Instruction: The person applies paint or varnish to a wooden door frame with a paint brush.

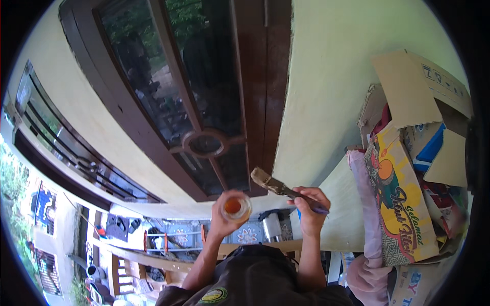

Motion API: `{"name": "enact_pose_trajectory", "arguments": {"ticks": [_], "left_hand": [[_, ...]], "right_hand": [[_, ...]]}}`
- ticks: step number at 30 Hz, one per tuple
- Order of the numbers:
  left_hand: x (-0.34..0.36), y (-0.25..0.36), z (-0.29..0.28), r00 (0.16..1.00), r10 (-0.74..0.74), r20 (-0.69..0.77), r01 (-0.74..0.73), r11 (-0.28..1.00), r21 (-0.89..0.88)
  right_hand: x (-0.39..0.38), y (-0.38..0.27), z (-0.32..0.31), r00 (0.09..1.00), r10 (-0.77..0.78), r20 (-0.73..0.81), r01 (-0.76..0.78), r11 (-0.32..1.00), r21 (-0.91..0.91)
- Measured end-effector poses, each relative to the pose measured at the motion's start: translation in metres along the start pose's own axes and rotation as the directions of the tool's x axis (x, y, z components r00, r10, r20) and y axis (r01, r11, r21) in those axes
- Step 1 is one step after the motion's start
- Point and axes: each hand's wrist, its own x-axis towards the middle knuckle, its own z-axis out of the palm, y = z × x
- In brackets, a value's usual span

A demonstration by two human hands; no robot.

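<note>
My left hand (220, 220) is closed around a small clear jar (246, 208), seen from above with orange-brown liquid (233, 206) at its bottom. In my right hand (312, 214) is a paintbrush (278, 187), gripped by its dark handle with a purple end. Its brown-stained bristles point up and left toward the window, apart from the jar. Ahead of both hands stands the brown-framed window (265, 102) with dark glass panes and a round ornament in its bars.
Cardboard boxes (408, 92), one yellow and printed (403, 199), are piled at the right with cloths (365, 204). A pale wall (326, 76) surrounds the window. Below lie floor tiles (247, 234), a metal cylinder (272, 227), sandals (134, 225) and a wooden bench (168, 262).
</note>
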Motion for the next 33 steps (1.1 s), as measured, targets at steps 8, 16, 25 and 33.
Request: {"name": "enact_pose_trajectory", "arguments": {"ticks": [8,16,25,33], "left_hand": [[0.031,0.042,-0.007,0.934,0.351,-0.064,-0.346,0.935,0.085],[0.024,0.044,-0.006,0.824,0.559,0.093,-0.563,0.788,0.249],[0.012,0.043,0.0,0.788,0.583,0.197,-0.615,0.744,0.261],[0.0,0.034,0.0,0.844,0.508,0.173,-0.535,0.821,0.199]], "right_hand": [[-0.028,-0.057,0.01,0.907,-0.398,0.14,0.422,0.863,-0.279],[-0.037,-0.093,0.032,0.882,-0.196,0.427,0.431,0.702,-0.567],[-0.04,-0.081,0.05,0.879,-0.12,0.462,0.423,0.645,-0.636],[-0.042,-0.07,0.039,0.911,-0.018,0.411,0.291,0.734,-0.614]]}}
